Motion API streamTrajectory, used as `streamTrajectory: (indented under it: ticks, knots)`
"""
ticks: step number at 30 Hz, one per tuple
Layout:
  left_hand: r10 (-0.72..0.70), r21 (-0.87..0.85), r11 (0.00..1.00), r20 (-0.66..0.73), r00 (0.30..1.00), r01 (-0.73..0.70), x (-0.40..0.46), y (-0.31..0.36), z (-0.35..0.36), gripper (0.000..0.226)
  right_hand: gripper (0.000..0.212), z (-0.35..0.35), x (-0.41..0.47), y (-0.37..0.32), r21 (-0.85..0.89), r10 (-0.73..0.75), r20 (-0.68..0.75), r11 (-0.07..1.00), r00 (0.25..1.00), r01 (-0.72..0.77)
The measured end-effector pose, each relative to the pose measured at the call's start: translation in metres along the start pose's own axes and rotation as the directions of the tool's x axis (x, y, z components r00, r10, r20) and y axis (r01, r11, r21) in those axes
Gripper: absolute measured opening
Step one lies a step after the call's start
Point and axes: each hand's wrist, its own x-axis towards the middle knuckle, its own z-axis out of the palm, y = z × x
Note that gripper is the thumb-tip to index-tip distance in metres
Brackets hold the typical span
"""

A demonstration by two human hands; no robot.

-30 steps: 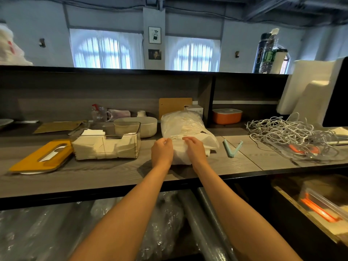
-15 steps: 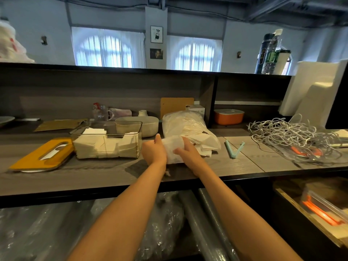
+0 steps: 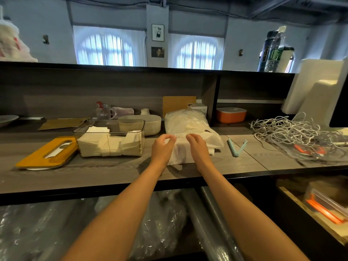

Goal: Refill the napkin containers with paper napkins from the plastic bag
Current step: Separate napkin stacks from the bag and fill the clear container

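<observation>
Far left of the wooden counter [image 3: 98,172]: an orange lid [image 3: 47,152] with a slot in it lies flat, its right end just beside a clear napkin container [image 3: 111,140]. The container is open at the top and holds folded paper napkins [image 3: 105,145] stacked loosely, filling roughly the lower half. Behind it: a flat brown envelope [image 3: 64,123], a glass jar [image 3: 102,112], a pale oval bowl [image 3: 143,123].

Centre: the plastic bag [image 3: 188,122] lies on its side, mouth toward the person, packed with white napkins. A bundle of napkins [image 3: 181,151] protrudes from the mouth onto the counter.

Left hand [image 3: 162,148]: at the left edge of the bundle, fingers curled with the tips brought toward the thumb. Appears to pinch the napkin edge or the bag film; contact is not resolved at this angle, so I cannot tell whether it grips anything.

Right hand [image 3: 197,146]: at the right side of the bundle, fingers curled downward onto the top of it. Grip likewise uncertain. The hands are near each other, not touching.

Right of the bag: a light blue clip [image 3: 236,147], splayed in a V, lies on the counter. Behind, in the shelf recess, an orange box [image 3: 230,114] with a white lid. Far right: a tangle of white cable [image 3: 293,132] over a clear tray [image 3: 312,153] with orange parts.
</observation>
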Motion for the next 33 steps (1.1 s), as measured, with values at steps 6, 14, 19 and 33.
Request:
streamTrajectory:
  ticks: [6, 14, 19, 33]
  knots:
    - [0.048, 0.088, 0.995, -0.002, 0.999, -0.048, -0.004, 0.002, 0.005, 0.029, 0.028, 0.002, 0.002, 0.004, -0.095, -0.024, -0.051, 0.995, 0.998, 0.019]
    - [0.059, 0.23, 0.971, 0.016, 0.998, -0.061, -0.005, 0.004, 0.008, 0.036, 0.034, 0.001, -0.002, -0.003, -0.079, 0.004, 0.002, 0.997, 1.0, -0.004]
    - [0.083, 0.299, 0.952, -0.034, 0.996, -0.069, -0.006, 0.006, 0.004, 0.049, 0.037, -0.001, -0.006, -0.005, -0.12, -0.086, 0.004, 0.989, 0.996, 0.086]
    - [-0.034, 0.096, 0.995, 0.13, 0.991, 0.022, -0.016, 0.029, -0.059, 0.02, 0.032, 0.005, -0.034, -0.025, 0.198, -0.051, 0.286, 0.98, 0.957, -0.007]
